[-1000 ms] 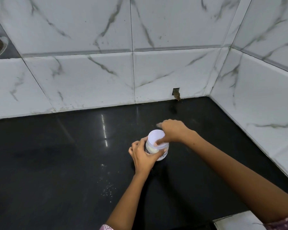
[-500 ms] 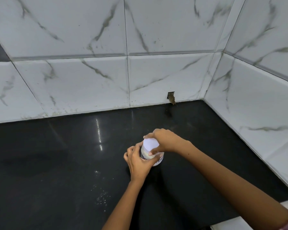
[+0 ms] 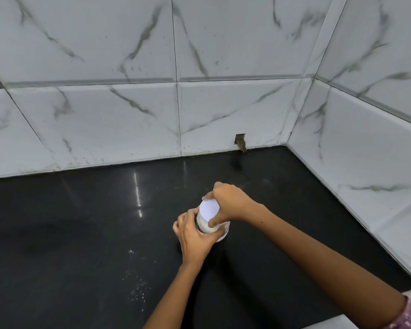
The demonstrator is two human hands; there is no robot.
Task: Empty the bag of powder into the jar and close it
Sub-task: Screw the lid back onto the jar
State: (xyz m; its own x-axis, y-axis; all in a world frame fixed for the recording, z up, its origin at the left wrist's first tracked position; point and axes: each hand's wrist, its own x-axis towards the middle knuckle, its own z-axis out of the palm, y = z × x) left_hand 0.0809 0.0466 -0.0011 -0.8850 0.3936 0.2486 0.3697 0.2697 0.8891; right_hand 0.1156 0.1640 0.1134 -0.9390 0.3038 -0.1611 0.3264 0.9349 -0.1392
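White lid point(image 3: 208, 208), black counter point(image 3: 81, 233), grey-veined white marble tiles point(image 3: 105, 119).

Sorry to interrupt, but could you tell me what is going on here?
A person is closing a small white jar on a black counter. The left hand grips the jar's body while the right hand holds the white lid on top. A little spilled powder lies on the counter nearby.

The left hand point(image 3: 192, 236) hid most of the jar point(image 3: 208, 227) wall, its dark print too covered to read. The right hand point(image 3: 230, 205) masked the white lid's point(image 3: 208, 208) far rim. Both forearms ran off the bottom edge.
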